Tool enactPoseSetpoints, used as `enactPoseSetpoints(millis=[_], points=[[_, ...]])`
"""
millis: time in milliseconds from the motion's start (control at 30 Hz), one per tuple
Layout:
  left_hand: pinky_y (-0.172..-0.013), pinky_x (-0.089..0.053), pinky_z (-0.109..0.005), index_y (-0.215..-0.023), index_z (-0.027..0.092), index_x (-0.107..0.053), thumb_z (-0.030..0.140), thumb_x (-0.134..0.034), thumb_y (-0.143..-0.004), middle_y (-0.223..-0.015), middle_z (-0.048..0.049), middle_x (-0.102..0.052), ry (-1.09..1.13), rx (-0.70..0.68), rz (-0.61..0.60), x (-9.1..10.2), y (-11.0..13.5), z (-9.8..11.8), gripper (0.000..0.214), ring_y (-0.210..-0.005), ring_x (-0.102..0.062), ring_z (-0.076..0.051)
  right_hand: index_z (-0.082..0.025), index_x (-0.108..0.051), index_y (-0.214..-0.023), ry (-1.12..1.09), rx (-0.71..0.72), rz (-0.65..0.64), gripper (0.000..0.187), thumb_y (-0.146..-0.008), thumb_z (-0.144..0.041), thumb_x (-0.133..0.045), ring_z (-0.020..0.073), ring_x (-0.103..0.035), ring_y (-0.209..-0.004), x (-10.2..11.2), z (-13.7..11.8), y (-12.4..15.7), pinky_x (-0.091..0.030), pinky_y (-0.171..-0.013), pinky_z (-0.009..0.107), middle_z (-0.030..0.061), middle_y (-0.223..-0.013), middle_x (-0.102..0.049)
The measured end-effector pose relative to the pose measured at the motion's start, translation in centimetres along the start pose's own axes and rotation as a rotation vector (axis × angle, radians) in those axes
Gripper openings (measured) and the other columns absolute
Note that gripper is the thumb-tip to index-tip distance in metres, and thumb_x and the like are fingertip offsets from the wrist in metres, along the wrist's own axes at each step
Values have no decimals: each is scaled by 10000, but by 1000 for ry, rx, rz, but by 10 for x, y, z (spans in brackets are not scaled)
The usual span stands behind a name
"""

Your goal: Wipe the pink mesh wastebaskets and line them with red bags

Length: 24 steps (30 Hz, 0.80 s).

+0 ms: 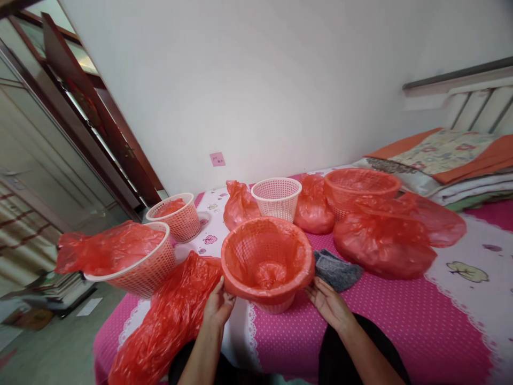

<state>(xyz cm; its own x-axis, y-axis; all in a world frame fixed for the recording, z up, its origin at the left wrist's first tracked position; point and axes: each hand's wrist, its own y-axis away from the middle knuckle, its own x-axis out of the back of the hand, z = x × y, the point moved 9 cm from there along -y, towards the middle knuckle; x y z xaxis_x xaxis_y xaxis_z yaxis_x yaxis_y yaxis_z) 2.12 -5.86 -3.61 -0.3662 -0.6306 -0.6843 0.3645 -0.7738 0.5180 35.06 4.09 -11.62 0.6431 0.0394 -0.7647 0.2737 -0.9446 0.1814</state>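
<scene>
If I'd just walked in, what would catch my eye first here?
Probably the basket lined with red plastic, front and centre, with the left grip and right grip at either side of its rim. Next, the crumpled red plastic heap at the near left and the bulging red bag to the right, vivid on the pink-and-white bedspread.

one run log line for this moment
basket: lined with red bag; left hand: at basket's left side; right hand: at right side; grey cloth: beside basket
</scene>
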Motion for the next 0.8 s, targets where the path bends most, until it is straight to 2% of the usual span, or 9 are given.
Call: enactPoseSetpoints(millis=[100, 233, 333, 467, 600, 700, 800], points=[[-373, -332, -154, -789, 176, -563, 42, -611, -898, -554, 62, -557, -29, 10, 18, 1, -10, 1, 180, -389, -470, -59, -255, -716, -859, -3, -1, 2, 247, -711, -297, -910, 236, -755, -893, 0, 0, 0, -627, -886, 397, 23, -964, -788], [-491, -517, -195, -871, 159, -610, 39, -593, -889, -646, 16, -666, -90, 52, 59, 4, -24, -8, 122, -497, -629, -108, -237, -727, -834, -69, -35, -1, 275, -668, -257, -945, 215, -758, -872, -4, 2, 1, -633, -851, 346, 19, -928, -797], [-561, -575, -221, -893, 159, -623, 35, -550, -909, -680, 1, -701, -105, 64, 78, 4, -27, -14, 145, -547, -679, -125, -228, -735, -818, -109, -56, -2, 294, -633, -213, -964, 206, -764, -849, -5, 3, 1, -638, -823, 322, 15, -902, -802], [-589, -589, -245, -890, 160, -636, 75, -523, -959, -704, -20, -724, -87, 50, 37, 1, -16, -16, 157, -581, -701, -141, -243, -737, -821, -128, -48, 4, 262, -666, -172, -936, 210, -772, -837, -3, 4, 0, -650, -807, 334, 5, -904, -805], [-549, -563, -243, -908, 179, -656, 162, -545, -985, -760, -19, -747, -52, 26, -66, 2, 5, -16, 136, -592, -695, -142, -240, -739, -827, -141, -52, 0, 262, -671, -160, -934, 207, -772, -837, -4, 4, 0, -654, -818, 332, 6, -899, -804], [-523, -543, -228, -855, 162, -644, 102, -565, -948, -689, -15, -714, -52, 81, -109, 10, 16, -24, 136, -527, -654, -122, -232, -734, -810, -146, -57, -10, 250, -676, -164, -934, 208, -769, -846, -7, 3, 1, -651, -809, 329, 16, -895, -799], [-516, -544, -235, -828, 138, -631, 55, -534, -942, -662, -30, -703, -72, 131, -72, 21, 18, -32, 171, -503, -646, -121, -233, -733, -817, -141, -52, -16, 252, -679, -170, -935, 199, -765, -850, -8, 3, 1, -647, -815, 324, 14, -902, -797]])
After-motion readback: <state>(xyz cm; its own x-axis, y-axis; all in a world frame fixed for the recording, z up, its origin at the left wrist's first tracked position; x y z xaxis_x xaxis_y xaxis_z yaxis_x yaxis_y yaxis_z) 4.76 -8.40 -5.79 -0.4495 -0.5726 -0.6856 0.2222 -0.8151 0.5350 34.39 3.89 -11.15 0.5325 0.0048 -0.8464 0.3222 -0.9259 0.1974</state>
